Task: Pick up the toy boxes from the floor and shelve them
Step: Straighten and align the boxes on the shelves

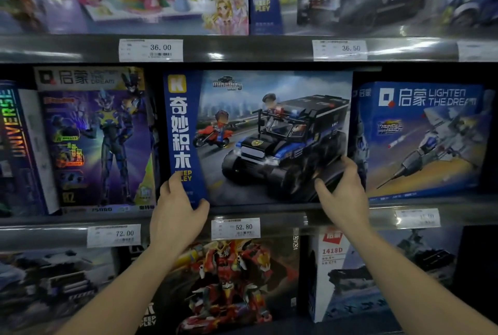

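Cardboard police-truck box (258,138): judged light, stiff, glossy, crushable. Left hand (176,216) grips left corner, right hand (346,194) right edge.

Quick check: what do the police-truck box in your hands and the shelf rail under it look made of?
Police-truck box: printed cardboard, probably glossy or film-wrapped, judging by flat panels, crisp edges and soft sheen. Shelf rail: likely grey metal with a glossy clear plastic strip; streaky highlights, price tags held along it.
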